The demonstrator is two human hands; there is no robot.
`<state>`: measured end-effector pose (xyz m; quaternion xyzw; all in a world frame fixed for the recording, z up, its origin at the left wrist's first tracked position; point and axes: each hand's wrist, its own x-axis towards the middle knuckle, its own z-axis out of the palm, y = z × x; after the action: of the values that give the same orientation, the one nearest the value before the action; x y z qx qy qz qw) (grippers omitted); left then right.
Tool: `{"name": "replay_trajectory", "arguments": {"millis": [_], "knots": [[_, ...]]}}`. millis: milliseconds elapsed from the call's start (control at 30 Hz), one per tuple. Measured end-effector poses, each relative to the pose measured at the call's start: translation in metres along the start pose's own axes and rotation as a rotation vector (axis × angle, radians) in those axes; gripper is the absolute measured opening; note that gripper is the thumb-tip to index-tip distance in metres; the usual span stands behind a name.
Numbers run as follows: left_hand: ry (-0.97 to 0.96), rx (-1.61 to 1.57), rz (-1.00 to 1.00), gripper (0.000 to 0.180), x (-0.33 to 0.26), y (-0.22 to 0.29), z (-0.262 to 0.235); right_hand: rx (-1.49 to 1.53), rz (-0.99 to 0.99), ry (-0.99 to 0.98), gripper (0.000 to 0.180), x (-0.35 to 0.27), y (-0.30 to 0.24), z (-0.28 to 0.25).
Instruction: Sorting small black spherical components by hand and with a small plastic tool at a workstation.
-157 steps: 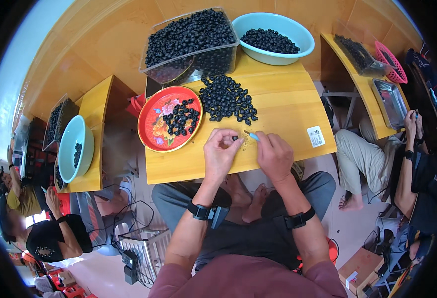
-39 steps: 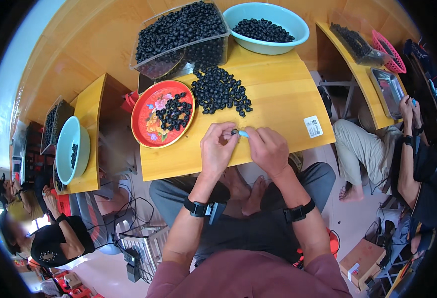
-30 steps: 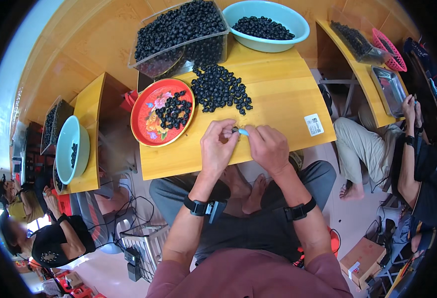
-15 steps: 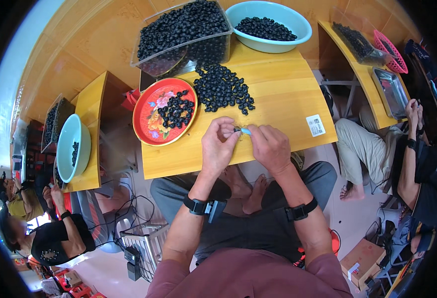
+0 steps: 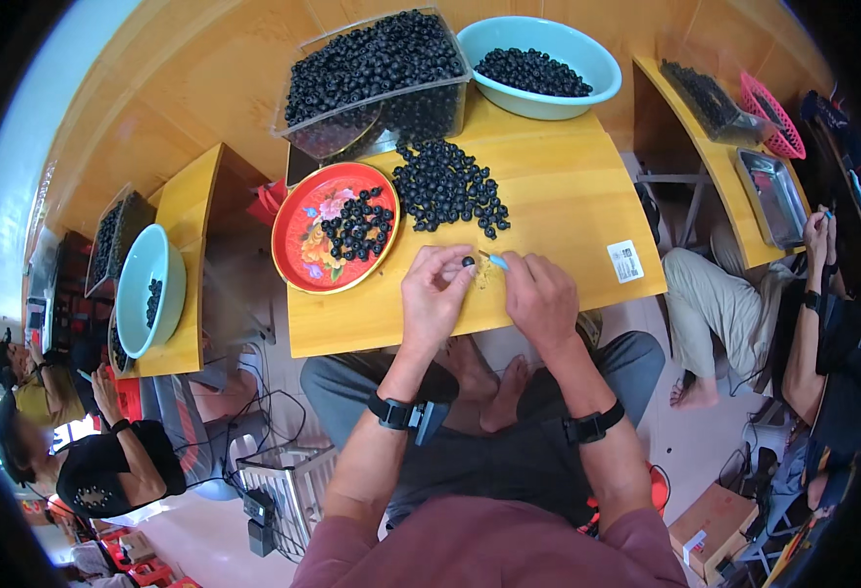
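Between thumb and fingers, my left hand (image 5: 432,299) pinches a small black bead (image 5: 468,262) above the front of the yellow table. My right hand (image 5: 541,299) is closed round a slim tool with a light blue handle (image 5: 498,262), its thin tip pointing left at the bead, a small gap apart. Just beyond lies a loose pile of black beads (image 5: 447,186) on the wood. Left of it, a red flowered tray (image 5: 293,235) with a gold rim holds more beads at its right side. Small yellowish crumbs lie under the tool.
A clear plastic bin (image 5: 372,108) heaped with beads and a light blue basin (image 5: 602,61) partly filled with them stand at the table's back. A white label (image 5: 624,261) sticks to the right side. Co-workers sit at tables (image 5: 184,211) to left and right.
My hands have drawn slightly apart. The tool's tip, earlier at the bead, now stands off it to the right. The whole view has shifted a little.
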<state>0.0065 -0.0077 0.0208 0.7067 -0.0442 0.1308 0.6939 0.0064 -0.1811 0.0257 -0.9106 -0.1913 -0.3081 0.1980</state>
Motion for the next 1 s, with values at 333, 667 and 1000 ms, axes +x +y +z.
{"name": "replay_trajectory", "arguments": {"millis": [333,667,1000], "knots": [[0.009,0.296,0.220,0.015,0.003,0.014,-0.017,-0.073,0.046,0.084,0.013,-0.009,0.002,0.003],[-0.065,1.015,0.450,0.038,0.058,0.044,-0.089,-0.038,0.082,0.117,0.016,-0.008,0.001,0.001],[-0.593,1.172,0.659,0.053,0.094,0.017,0.043,0.048,0.287,0.197,0.021,-0.005,0.012,0.001]]}}
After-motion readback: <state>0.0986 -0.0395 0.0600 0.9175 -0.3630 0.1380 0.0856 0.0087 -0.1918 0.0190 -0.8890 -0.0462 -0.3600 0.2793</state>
